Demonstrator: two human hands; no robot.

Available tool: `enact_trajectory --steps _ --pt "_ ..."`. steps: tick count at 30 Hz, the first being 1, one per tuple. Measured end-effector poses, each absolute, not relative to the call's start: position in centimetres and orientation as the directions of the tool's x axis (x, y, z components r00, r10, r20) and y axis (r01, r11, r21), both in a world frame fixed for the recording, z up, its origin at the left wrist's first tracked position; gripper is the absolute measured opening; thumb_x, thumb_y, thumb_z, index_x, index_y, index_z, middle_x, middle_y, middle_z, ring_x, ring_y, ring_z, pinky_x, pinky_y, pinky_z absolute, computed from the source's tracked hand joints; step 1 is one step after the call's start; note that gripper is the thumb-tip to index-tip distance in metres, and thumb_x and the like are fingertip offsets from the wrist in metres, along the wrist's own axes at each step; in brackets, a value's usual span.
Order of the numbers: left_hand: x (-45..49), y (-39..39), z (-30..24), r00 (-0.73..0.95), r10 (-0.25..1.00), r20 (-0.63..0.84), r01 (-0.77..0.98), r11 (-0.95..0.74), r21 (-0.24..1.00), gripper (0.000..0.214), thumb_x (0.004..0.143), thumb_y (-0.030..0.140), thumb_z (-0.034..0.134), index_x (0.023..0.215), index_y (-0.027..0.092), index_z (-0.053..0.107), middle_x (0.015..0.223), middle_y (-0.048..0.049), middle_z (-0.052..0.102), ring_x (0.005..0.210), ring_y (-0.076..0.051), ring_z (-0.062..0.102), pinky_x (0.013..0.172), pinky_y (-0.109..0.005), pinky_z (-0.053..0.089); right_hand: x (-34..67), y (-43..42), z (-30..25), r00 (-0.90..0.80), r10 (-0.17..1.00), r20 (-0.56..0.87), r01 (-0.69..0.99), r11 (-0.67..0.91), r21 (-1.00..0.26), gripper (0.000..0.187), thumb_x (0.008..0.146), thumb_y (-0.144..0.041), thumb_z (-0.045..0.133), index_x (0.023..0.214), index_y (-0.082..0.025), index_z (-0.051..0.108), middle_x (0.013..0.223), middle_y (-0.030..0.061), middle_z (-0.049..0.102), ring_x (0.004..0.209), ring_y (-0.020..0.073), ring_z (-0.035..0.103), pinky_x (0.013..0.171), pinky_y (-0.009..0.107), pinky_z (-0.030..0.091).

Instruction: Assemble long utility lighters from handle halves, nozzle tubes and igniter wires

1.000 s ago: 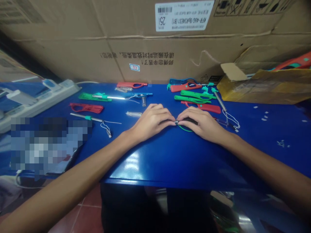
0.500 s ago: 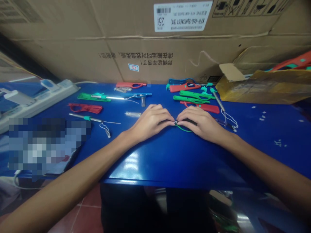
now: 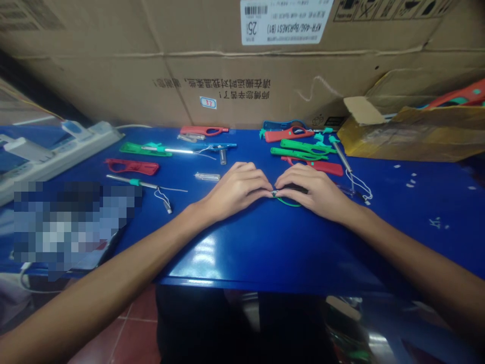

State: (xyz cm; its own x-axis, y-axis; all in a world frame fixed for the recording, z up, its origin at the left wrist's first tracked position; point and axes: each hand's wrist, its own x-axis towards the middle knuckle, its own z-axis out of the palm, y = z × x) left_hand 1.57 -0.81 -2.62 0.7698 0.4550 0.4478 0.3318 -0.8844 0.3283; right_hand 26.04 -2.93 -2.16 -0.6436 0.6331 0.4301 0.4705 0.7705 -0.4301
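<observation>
My left hand and my right hand meet above the middle of the blue table. Between them they pinch a green lighter casing, thumbs on the near side. Only its curved green edge and a small dark and pale spot at the fingertips show; my fingers cover the rest. Just left of my left hand lies a clear fuel tank. Beyond my right hand are green casing halves and a red casing. A metal lighter tube with white wires lies to the right.
On the left, another metal tube lies near a red casing. A white power strip and a blurred-out item are at far left. A cardboard box holding red casings stands at right. Large cardboard walls the back.
Both hands keep their pinch on the green lighter casing, with only a tiny shift at the fingertips. The view has tilted very slightly; the other parts lie as before.
</observation>
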Motion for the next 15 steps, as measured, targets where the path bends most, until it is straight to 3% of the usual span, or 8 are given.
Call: enact_trajectory --steps 7,15 --pt "1.63 -0.81 -2.54 0.795 0.474 0.38 0.373 -0.875 0.309 0.022 0.103 0.034 0.057 0.105 0.02 0.073 0.101 -0.0035 0.073 0.093 -0.018 0.059 0.09 -0.034 0.038 26.03 -3.0 -2.39 -0.665 0.59 0.459 0.447 0.806 -0.388 0.012 0.097 -0.025 0.064 0.096 -0.017 0.073 0.098 0.0078 0.075 0.094 0.0213 0.066 0.089 0.039 0.049" --pt "2.01 -1.37 -2.32 0.786 0.509 0.35 0.421 -0.856 0.299 0.022 0.104 0.034 0.056 0.104 0.02 0.073 0.099 -0.0027 0.072 0.092 -0.018 0.059 0.085 -0.033 0.037 26.2 -3.5 -1.89 -0.698 0.605 0.383 0.525 0.796 -0.301 0.019 0.101 -0.025 0.057 0.1 -0.016 0.074 0.101 0.0083 0.074 0.095 0.0218 0.066 0.096 0.041 0.048"
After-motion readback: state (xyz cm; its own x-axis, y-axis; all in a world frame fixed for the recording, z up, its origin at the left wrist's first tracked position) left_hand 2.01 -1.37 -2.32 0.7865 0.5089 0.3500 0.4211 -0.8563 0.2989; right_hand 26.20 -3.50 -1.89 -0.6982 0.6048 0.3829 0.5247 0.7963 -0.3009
